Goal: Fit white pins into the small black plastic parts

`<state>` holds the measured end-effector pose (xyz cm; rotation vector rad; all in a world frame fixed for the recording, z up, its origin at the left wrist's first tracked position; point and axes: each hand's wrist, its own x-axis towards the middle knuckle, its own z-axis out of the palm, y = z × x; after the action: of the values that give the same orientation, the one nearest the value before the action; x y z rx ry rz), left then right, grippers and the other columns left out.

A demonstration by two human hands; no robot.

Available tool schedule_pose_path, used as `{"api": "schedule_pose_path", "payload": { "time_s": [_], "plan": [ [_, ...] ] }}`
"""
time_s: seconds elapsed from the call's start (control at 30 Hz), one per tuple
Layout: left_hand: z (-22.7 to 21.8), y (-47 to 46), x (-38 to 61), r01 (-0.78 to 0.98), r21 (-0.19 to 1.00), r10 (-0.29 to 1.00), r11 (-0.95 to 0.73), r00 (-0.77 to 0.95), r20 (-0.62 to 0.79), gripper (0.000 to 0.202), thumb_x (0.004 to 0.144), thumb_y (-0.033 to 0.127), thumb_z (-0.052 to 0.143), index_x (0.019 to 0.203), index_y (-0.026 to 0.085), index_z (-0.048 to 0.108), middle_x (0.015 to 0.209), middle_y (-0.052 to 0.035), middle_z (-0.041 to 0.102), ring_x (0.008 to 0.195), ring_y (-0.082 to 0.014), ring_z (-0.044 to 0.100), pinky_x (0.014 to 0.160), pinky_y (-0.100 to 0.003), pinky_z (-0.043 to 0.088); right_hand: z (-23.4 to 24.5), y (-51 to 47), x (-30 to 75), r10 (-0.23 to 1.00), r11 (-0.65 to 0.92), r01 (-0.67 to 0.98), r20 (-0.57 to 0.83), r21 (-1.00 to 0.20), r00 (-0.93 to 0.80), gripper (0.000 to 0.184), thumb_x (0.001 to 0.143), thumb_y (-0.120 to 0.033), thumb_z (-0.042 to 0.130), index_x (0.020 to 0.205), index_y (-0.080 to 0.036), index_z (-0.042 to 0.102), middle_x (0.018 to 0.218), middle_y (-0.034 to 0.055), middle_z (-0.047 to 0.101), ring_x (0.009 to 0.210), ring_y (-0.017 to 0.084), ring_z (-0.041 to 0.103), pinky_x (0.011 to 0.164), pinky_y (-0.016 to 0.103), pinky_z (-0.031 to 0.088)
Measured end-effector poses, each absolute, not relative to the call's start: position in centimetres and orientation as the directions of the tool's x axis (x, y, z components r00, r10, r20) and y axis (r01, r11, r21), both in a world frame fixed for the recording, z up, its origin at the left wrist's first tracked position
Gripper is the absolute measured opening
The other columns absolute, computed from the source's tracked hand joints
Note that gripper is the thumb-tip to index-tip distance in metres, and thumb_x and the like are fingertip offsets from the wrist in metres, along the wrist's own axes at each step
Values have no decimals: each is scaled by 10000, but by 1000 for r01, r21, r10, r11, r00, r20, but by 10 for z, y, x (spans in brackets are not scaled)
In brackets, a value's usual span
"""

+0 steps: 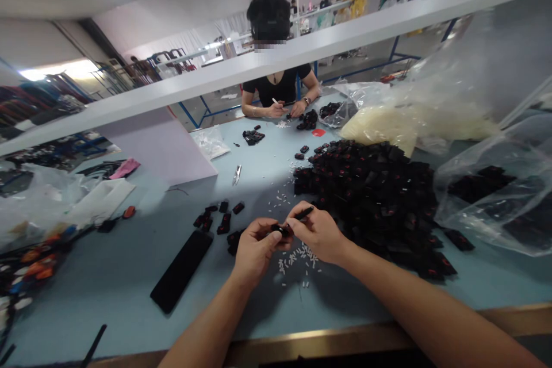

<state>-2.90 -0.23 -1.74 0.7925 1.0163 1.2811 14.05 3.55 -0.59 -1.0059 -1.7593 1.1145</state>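
- Your left hand [259, 253] is clenched, its fingers pinching a small black moulded piece [280, 231] just above the bench, and your right hand [317, 233] meets it there.
- Your right grip is also closed, holding a thin black stick [304, 213] whose tip touches or nearly touches that piece; your fingers hide part of the contact.
- Small white pegs [299, 261] lie scattered just below your hands.
- To the right of your hands is a large heap of black pieces with red marks [366, 201], and a few more lie in a short cluster [215, 221] to your left.
- A long black flat strip [181, 271] lies near your left forearm, and small silver snips [237, 175] lie further ahead.
- On the right sit a clear plastic bag of black pieces [487, 192] and a bag of cream-white pegs [414, 123].
- A white overhead beam [215, 85] crosses your view between you and a co-worker [280, 89], who works across the pale blue bench [107, 305], hands close together.
- Beyond lies a large workroom with a grey floor [224, 106], blue-framed tables [202, 112] and more people.
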Motion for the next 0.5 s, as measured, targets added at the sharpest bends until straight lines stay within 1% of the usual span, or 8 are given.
{"api": "schedule_pose_path", "payload": {
  "time_s": [0.2,0.3,0.37,0.5],
  "plan": [
    [-17,-3,-28,-374,916,987,146,-11,-162,299,669,195,795,908,152,620,799,-44,735,676,-211,718,594,-319,585,-6,35,139,906,328,236,235,-915,-351,115,871,-286,529,834,-204,600,663,-15,626,528,111,551,506,224,408],
    [-17,-2,-29,-370,917,987,147,-7,-161,306,674,202,795,917,150,616,806,-48,734,690,-218,721,605,-328,587,-6,36,140,907,320,221,230,-921,-353,116,871,-292,534,836,-209,608,678,-7,635,554,125,569,525,239,426],
    [-17,-1,-29,-370,918,988,141,-6,-154,316,677,216,796,926,152,613,820,-53,736,695,-224,722,606,-335,586,-6,37,140,913,282,157,214,-947,-348,114,871,-295,539,842,-213,612,714,7,658,610,144,609,566,254,465],
    [-15,0,-29,-379,916,990,129,-6,-142,323,678,233,798,927,157,607,853,-60,742,686,-224,721,593,-331,579,-4,37,140,927,172,-54,180,-984,-329,107,873,-303,545,845,-215,598,776,28,693,716,173,671,661,287,532]
  ]
}}
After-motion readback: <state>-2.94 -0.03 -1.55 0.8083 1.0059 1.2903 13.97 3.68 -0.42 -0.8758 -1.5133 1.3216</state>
